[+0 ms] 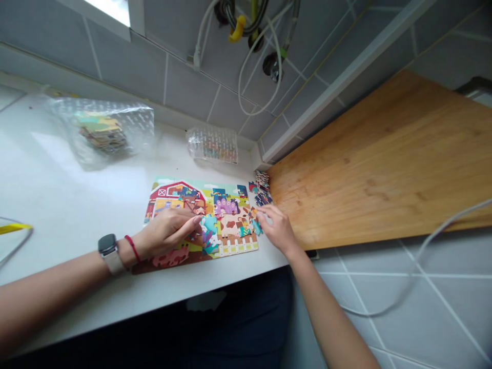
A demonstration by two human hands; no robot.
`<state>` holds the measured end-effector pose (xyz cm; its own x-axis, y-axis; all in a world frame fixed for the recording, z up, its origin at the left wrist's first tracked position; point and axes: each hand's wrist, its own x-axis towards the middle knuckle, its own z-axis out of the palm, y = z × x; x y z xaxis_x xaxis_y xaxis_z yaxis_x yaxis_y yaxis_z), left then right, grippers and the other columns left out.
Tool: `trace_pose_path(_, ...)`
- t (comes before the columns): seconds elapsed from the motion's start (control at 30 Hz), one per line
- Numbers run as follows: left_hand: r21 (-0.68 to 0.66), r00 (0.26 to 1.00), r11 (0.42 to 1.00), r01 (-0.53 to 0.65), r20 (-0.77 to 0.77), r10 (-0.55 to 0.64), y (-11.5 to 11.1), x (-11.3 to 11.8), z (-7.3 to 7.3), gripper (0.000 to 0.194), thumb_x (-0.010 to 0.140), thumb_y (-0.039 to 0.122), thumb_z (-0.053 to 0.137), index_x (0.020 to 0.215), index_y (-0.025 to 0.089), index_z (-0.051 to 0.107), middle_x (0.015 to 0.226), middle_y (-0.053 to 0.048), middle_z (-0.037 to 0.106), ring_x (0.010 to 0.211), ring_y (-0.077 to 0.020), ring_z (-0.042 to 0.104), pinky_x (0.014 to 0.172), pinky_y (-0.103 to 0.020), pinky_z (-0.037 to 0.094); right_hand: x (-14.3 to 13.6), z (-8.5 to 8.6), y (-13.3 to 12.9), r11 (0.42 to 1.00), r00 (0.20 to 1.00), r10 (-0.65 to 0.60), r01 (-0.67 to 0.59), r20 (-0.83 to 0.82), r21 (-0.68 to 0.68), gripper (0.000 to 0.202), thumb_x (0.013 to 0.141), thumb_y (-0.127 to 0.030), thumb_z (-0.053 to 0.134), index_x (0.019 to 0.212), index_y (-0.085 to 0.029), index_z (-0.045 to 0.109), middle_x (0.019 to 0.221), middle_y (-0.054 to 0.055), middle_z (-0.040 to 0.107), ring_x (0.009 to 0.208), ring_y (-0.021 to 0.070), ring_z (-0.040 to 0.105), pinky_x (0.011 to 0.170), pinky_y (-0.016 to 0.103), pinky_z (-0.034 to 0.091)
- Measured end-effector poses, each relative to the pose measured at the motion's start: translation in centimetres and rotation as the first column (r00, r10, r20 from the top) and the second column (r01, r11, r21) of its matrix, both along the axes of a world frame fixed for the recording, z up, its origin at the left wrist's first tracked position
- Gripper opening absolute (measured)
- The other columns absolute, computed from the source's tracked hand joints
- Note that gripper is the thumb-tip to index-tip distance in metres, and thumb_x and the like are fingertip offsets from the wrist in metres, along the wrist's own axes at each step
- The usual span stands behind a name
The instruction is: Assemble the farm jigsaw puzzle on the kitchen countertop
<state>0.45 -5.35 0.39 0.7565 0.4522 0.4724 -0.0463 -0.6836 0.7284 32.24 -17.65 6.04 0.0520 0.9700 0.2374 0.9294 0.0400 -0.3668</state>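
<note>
A colourful farm jigsaw puzzle (pixel 238 246) lies on the white surface, showing a red barn, a cow and a white fence. Several loose puzzle pieces lie on top of the picture, among them a teal piece with a white rabbit (pixel 209 233). My left hand (pixel 169 229) rests over the puzzle's left half, thumb stretched toward the rabbit piece; its other fingers are partly hidden and I see nothing held. At the right edge, my right hand (pixel 277 229) pinches a small puzzle piece (pixel 254 213) with some orange on it, mostly covered by the fingers.
Loose puzzle pieces (pixel 262 199) lie beside the wooden board (pixel 369 169) on the right. Behind stand a clear bag of puzzle pieces (pixel 103 134) and a smaller wrapped stack (pixel 213 145). Cables and pipes (pixel 261 46) hang from the tiled wall. A grey cable (pixel 442 230) crosses at right.
</note>
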Motion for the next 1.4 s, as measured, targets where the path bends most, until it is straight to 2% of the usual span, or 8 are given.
trace_pose_path(0.1, -0.018, 0.999, 0.999, 0.031, -0.005, -0.032, 0.0, -0.1, -0.2, 0.057, 0.112, 0.031, 0.030, 0.079, 0.018, 0.075, 0.071, -0.002, 0.073, 0.059, -0.0115, 0.065, 0.063, -0.021, 0.047, 5.1, 1.7, 4.8, 0.928, 0.964, -0.191, 0.238, 0.184, -0.285, 0.029, 0.101, -0.025, 0.057, 0.123, -0.020, 0.076, 0.127, 0.010, 0.076, 0.113, 0.0215, 0.072, 0.101, 0.033, 0.056)
trace_pose_path(0.23, -0.037, 0.999, 0.999, 0.039, -0.005, -0.039, 0.1, -0.1, -0.3, 0.058, 0.113, 0.033, 0.030, 0.079, 0.017, 0.074, 0.068, -0.001, 0.072, 0.057, -0.0109, 0.063, 0.060, -0.021, 0.046, 8.7, 2.4, 11.0, 0.875, 0.933, -0.238, 0.326, 0.269, -0.358, 0.029, 0.097, -0.023, 0.063, 0.121, -0.016, 0.076, 0.122, 0.013, 0.078, 0.109, 0.0244, 0.075, 0.099, 0.034, 0.055)
trace_pose_path(0.4, -0.045, 0.998, 0.998, 0.037, -0.047, -0.039, 0.1, 0.0, -0.4, 0.061, 0.113, 0.035, 0.028, 0.079, 0.017, 0.075, 0.069, -0.003, 0.072, 0.059, -0.0122, 0.064, 0.063, -0.023, 0.048, 9.2, 1.7, 17.0, 0.823, 0.899, -0.272, 0.402, 0.343, -0.402, 0.028, 0.091, -0.033, 0.075, 0.113, -0.016, 0.079, 0.117, 0.013, 0.080, 0.111, 0.0277, 0.074, 0.094, 0.031, 0.055)
trace_pose_path(0.57, -0.038, 0.997, 0.999, 0.039, -0.067, -0.041, 0.1, 0.0, -0.7, 0.062, 0.113, 0.036, 0.028, 0.078, 0.017, 0.075, 0.070, -0.004, 0.072, 0.061, -0.0135, 0.063, 0.064, -0.025, 0.048, 8.7, 0.6, 19.6, 0.757, 0.834, -0.372, 0.527, 0.408, -0.386, 0.035, 0.088, -0.048, 0.075, 0.103, -0.017, 0.082, 0.108, 0.015, 0.081, 0.106, 0.0300, 0.076, 0.087, 0.033, 0.057)
trace_pose_path(0.73, -0.069, 0.997, 0.997, 0.046, -0.051, -0.049, 0.1, 0.0, -0.9, 0.064, 0.114, 0.037, 0.028, 0.075, 0.017, 0.074, 0.068, -0.004, 0.071, 0.059, -0.0130, 0.063, 0.064, -0.025, 0.047, 7.9, 0.7, 18.5, 0.747, 0.783, -0.449, 0.593, 0.430, -0.299, 0.033, 0.085, -0.043, 0.076, 0.105, -0.019, 0.082, 0.110, 0.017, 0.080, 0.107, 0.0319, 0.076, 0.085, 0.034, 0.058)
trace_pose_path(0.93, -0.074, 0.999, 0.997, -0.026, 0.025, 0.028, 0.0, 0.0, -0.1, 0.061, 0.113, 0.037, 0.030, 0.074, 0.017, 0.072, 0.066, -0.002, 0.071, 0.058, -0.0118, 0.063, 0.063, -0.023, 0.047, 7.0, 2.1, 14.1, 0.841, 0.827, -0.397, 0.502, 0.398, -0.204, 0.037, 0.090, -0.037, 0.071, 0.124, -0.024, 0.078, 0.119, 0.014, 0.079, 0.112, 0.0308, 0.074, 0.093, 0.036, 0.057)
trace_pose_path(1.13, -0.198, 0.988, 0.970, -0.143, 0.033, 0.152, -0.1, -0.1, -0.3, 0.062, 0.112, 0.043, 0.031, 0.074, 0.018, 0.073, 0.064, -0.001, 0.070, 0.057, -0.0111, 0.062, 0.061, -0.023, 0.048, 4.7, 2.6, 8.3, 0.999, 0.986, -0.028, 0.032, 0.162, -0.027, 0.046, 0.090, -0.029, 0.070, 0.136, -0.022, 0.070, 0.138, 0.010, 0.071, 0.125, 0.0254, 0.069, 0.111, 0.040, 0.052)
trace_pose_path(1.4, -0.275, 0.982, 0.948, -0.159, 0.051, 0.179, 0.0, -0.1, -0.5, 0.064, 0.112, 0.050, 0.032, 0.077, 0.016, 0.074, 0.064, -0.002, 0.070, 0.057, -0.0120, 0.064, 0.059, -0.023, 0.050, -1.8, 2.8, 2.5, 0.939, 0.932, 0.340, -0.344, 0.125, 0.004, 0.061, 0.097, -0.028, 0.069, 0.155, -0.032, 0.050, 0.134, 0.007, 0.072, 0.120, 0.0264, 0.067, 0.106, 0.045, 0.057)
